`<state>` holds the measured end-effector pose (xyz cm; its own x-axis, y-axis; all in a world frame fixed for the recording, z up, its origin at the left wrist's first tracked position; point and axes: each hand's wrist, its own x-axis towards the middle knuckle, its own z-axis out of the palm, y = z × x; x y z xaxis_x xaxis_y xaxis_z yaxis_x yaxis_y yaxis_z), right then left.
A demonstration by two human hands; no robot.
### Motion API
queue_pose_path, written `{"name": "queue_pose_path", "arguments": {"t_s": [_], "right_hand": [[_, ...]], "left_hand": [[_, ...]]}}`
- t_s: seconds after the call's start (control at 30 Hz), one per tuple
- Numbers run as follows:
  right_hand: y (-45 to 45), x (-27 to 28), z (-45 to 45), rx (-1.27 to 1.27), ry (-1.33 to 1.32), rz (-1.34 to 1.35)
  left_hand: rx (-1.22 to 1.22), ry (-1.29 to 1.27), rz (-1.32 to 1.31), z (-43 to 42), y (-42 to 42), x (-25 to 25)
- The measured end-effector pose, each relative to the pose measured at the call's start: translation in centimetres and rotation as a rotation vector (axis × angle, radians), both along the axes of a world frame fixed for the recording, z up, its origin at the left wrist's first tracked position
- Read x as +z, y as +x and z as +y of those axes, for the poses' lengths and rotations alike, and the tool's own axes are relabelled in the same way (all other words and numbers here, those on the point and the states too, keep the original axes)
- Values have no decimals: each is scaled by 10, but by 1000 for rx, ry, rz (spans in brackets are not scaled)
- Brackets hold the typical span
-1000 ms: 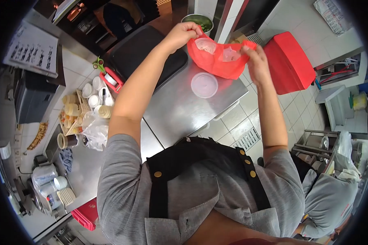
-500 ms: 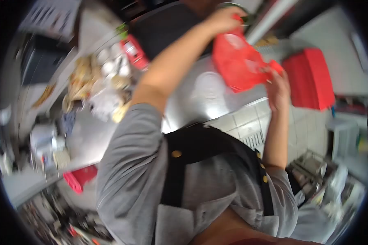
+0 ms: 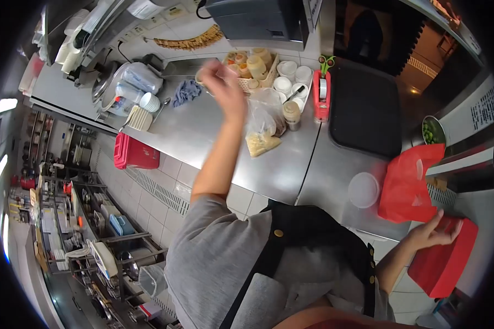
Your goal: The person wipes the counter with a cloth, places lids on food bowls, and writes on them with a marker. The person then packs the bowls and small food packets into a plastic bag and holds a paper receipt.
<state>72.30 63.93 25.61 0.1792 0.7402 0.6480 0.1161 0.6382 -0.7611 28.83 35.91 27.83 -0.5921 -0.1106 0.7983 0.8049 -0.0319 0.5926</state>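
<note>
A red plastic bag [image 3: 403,183] lies spread at the right end of the steel counter. My right hand [image 3: 436,233] is just off its lower edge, over the red bin [image 3: 447,260], with fingers apart and nothing seen in them. My left hand [image 3: 224,88] is raised over the counter's back left part, between a blue cloth [image 3: 187,92] and a basket of sauce bottles [image 3: 269,74]. Motion smears its fingers. A round translucent lid or tub [image 3: 364,190] rests left of the bag.
White cups [image 3: 287,68], a clear bag of pale food [image 3: 262,143] and a red tape dispenser [image 3: 321,98] stand along the counter [image 3: 203,140]. A black tray [image 3: 365,109] and a bowl of greens [image 3: 432,131] are further right. A red bin [image 3: 136,152] is below left.
The view has turned left. My left hand has let go of the red bag and moved far left. My right hand has come off the bag, which now lies on the counter.
</note>
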Motion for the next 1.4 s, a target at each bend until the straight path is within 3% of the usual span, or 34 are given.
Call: {"name": "queue_pose_path", "arguments": {"t_s": [0.03, 0.07, 0.13, 0.17, 0.23, 0.27, 0.33, 0.4, 0.43, 0.47, 0.53, 0.6, 0.67, 0.7, 0.73, 0.77, 0.8, 0.87, 0.93, 1.0, 1.17, 1.4], "right_hand": [[-12, 5, -4, -14, 109, -118], [-28, 10, -11, -16, 111, -110], [-60, 17, -32, 146, 290, -97], [-72, 19, -46, 137, 287, -89], [-92, 20, -72, 361, 225, -17], [-100, 16, -82, 349, 215, -20], [-112, 4, -100, 643, 265, -21], [-113, -12, -115, 890, 160, -327], [-120, -29, -117, 1133, 55, -393], [-125, -51, -124, 1381, -212, -308], [-128, -106, -139, 1616, -722, 93], [-125, -152, -147, 1523, -964, 252], [-118, -195, -143, 1312, -832, -137], [-109, -218, -143, 1257, -862, -121], [-103, -241, -144, 1109, -767, -447], [-95, -257, -146, 954, -665, -764], [-88, -263, -150, 925, -692, -754], [-79, -273, -159, 671, -360, -1136], [-78, -278, -159, 657, -389, -1127], [-79, -279, -156, 675, -444, -1149], [-77, -277, -155, 664, -421, -1152], [-78, -275, -155, 680, -442, -1185]], "left_hand": [[-161, 185, -37, -13, -20, 40], [-141, 311, -37, -27, -46, 71], [-291, 646, -267, -53, -78, 130], [-301, 640, -262, -73, -105, 143], [-921, 540, -246, -101, -144, 158], [-931, 532, -257, -104, -149, 151], [-642, 330, -247, -101, -124, 129], [-533, 218, -333, -73, -69, 75], [-510, 57, -396, -49, -32, 40], [-486, -302, -547, -42, -15, -17], [-803, -469, -705, -3, 68, -99], [-1025, -514, -879, 14, 120, -175], [-1089, -592, -972, 25, 155, -219], [-1088, -646, -1031, 27, 167, -234], [-1127, -676, -1050, 27, 171, -244], [-1060, -899, -959, 26, 171, -252], [-982, -1109, -846, 27, 167, -259], [-915, -1255, -734, 28, 158, -274], [-781, -1500, -633, 31, 151, -259], [-781, -1554, -635, 29, 158, -251], [-1014, -1679, -256, 17, 197, -249], [-969, -1828, -277, 21, 191, -245]]}}
